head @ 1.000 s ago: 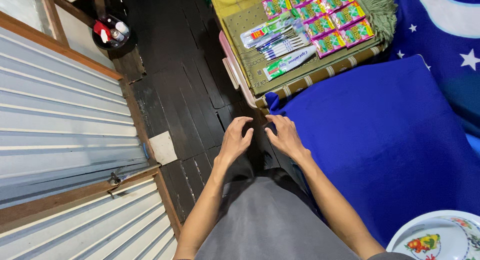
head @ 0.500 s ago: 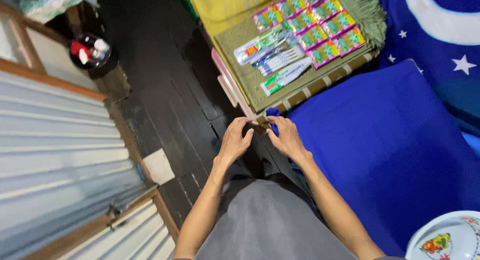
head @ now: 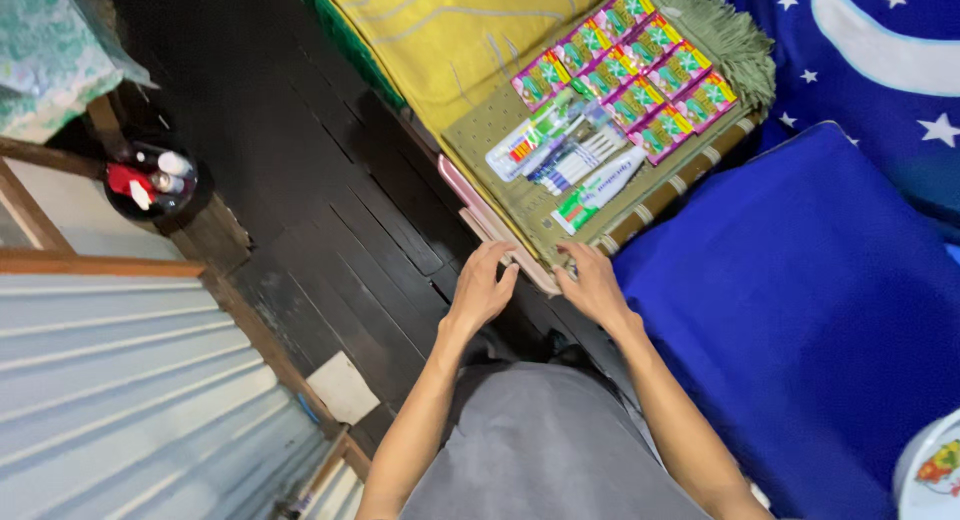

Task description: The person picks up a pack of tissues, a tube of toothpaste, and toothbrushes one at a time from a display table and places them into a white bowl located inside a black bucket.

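Left hand [head: 482,290], right hand [head: 592,283] – touching pink tray [head: 480,208] edge

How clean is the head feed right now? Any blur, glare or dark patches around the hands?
Head view: the left hand and right hand are evenly lit and fairly sharp at the pink tray; the toothpaste tubes look slightly smeared; the dark plank floor swallows detail; the small colourful packets show no strong glare.
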